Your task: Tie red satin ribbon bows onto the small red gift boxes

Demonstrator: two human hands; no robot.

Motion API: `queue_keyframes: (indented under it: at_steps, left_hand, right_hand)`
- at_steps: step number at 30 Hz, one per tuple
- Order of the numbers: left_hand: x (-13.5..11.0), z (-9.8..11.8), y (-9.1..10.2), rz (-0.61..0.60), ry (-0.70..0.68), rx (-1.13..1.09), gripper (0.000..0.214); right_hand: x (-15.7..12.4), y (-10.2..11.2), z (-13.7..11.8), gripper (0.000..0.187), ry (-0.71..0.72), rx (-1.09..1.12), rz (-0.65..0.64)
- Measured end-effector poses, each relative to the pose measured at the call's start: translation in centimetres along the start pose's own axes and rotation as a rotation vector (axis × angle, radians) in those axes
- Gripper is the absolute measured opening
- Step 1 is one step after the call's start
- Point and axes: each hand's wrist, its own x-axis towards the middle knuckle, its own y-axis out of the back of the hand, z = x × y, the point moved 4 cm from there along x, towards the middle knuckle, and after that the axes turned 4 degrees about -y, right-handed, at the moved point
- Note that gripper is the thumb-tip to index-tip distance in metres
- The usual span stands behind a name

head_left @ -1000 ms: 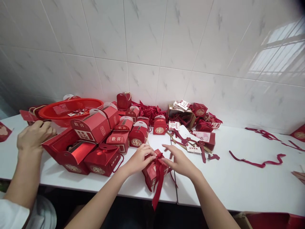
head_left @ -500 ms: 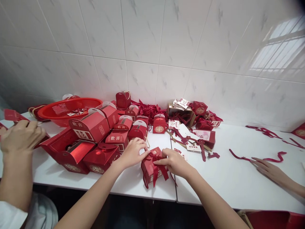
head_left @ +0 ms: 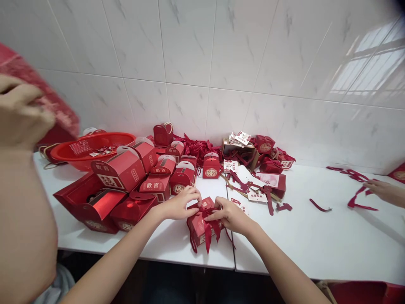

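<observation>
A small red gift box (head_left: 198,224) stands near the front edge of the white table, wrapped with a dark red ribbon (head_left: 207,234) whose tails hang over its front. My left hand (head_left: 181,203) is at the box's upper left, thumb and fingers closed on the ribbon there. From the right, my right hand (head_left: 231,215) pinches the ribbon at the bow, its index finger lying across the front. The exact grip of both fingertips is partly hidden.
Several red boxes (head_left: 122,169) are piled at left beside a red plastic basket (head_left: 63,152). Ribbons (head_left: 202,147), cards and ribbon scraps lie behind. A co-worker's hand (head_left: 22,114) lifts a red box (head_left: 60,122) at far left. Another person's hand (head_left: 384,192) holds ribbon at right.
My hands stay at the box with only slight shifts. The left co-worker's hand has risen with a red box. At right, the other person's hand has moved back, taking up a ribbon.
</observation>
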Motion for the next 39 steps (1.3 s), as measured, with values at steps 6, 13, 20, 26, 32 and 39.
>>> queue_keyframes:
  at_steps: [6, 13, 20, 26, 32, 39]
  left_hand:
    - [0.2, -0.2, -0.2, -0.038, 0.008, 0.035, 0.005]
    - [0.5, -0.3, -0.6, -0.112, -0.016, -0.093, 0.01]
    - [0.9, -0.9, 0.3, -0.017, 0.047, 0.055, 0.025]
    - [1.2, 0.0, 0.4, 0.066, 0.031, -0.008, 0.031]
    - [0.7, -1.1, -2.4, 0.277, 0.249, -0.335, 0.027]
    - [0.2, -0.8, -3.6, 0.353, 0.324, -0.371, 0.021]
  right_hand:
    - [0.0, -0.2, 0.0, 0.046, 0.032, -0.023, -0.018]
    - [0.0, -0.4, 0.3, 0.042, 0.039, -0.017, -0.039]
    - [-0.1, -0.5, 0.4, 0.045, 0.022, 0.02, -0.056]
    - [-0.2, -0.7, 1.1, 0.042, 0.055, 0.051, -0.056]
    - [-0.4, -0.6, 1.6, 0.039, 0.048, 0.078, -0.014]
    - [0.0, 0.4, 1.8, 0.01, -0.099, 0.159, 0.145]
